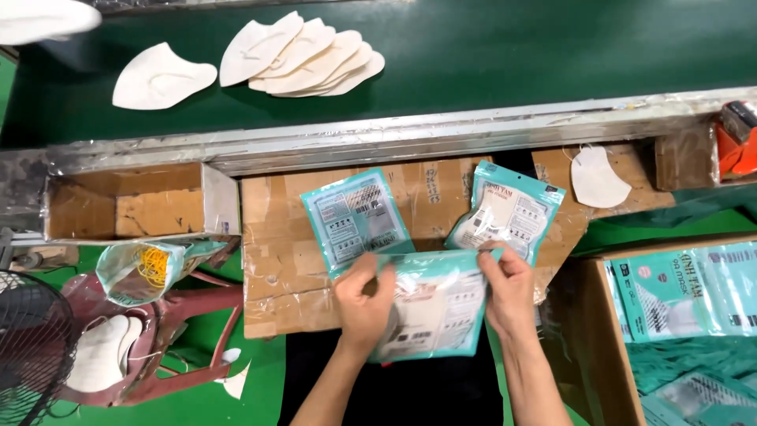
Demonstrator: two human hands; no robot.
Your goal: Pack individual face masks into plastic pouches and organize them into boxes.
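Both my hands hold one teal-edged clear pouch (435, 309) with white masks inside, just above a cardboard work surface (272, 252). My left hand (364, 301) pinches its upper left edge, my right hand (506, 285) its upper right corner. Two more filled pouches lie flat on the cardboard behind it: one (355, 217) to the left, one (509, 209) to the right. A single white mask (597, 180) lies at the cardboard's far right.
A green conveyor belt (512, 47) runs along the top with a fanned stack of white masks (303, 55) and a lone mask (162, 76). An open cardboard box (134, 203) sits left, a carton of pouches (682, 296) right, a red chair (169, 331) with masks lower left.
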